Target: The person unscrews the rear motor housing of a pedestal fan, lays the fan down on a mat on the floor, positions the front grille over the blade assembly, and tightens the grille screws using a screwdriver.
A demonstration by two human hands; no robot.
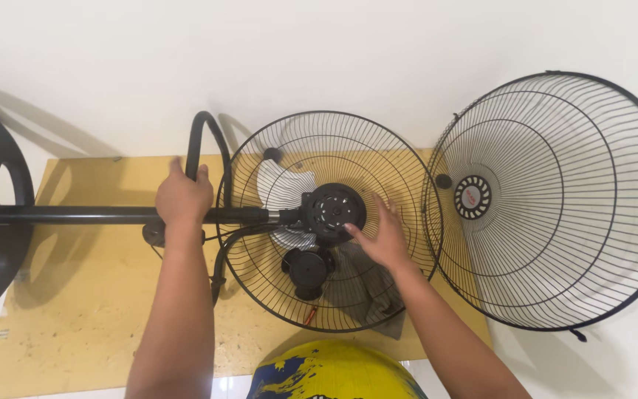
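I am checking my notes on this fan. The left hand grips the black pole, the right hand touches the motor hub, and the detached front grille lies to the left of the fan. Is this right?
One detail is wrong. In the head view the detached front grille lies to the right of the fan, not the left. The left hand does grip the black pole, and the right hand touches the motor hub.

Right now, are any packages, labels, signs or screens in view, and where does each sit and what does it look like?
Round badge: at the hub of the detached front grille leaning on the right; red centre, black-and-white striped ring.
Small red tag: low on the rear grille, below the motor; thin strip, too small to tell more.
No packages, signs or screens in view.
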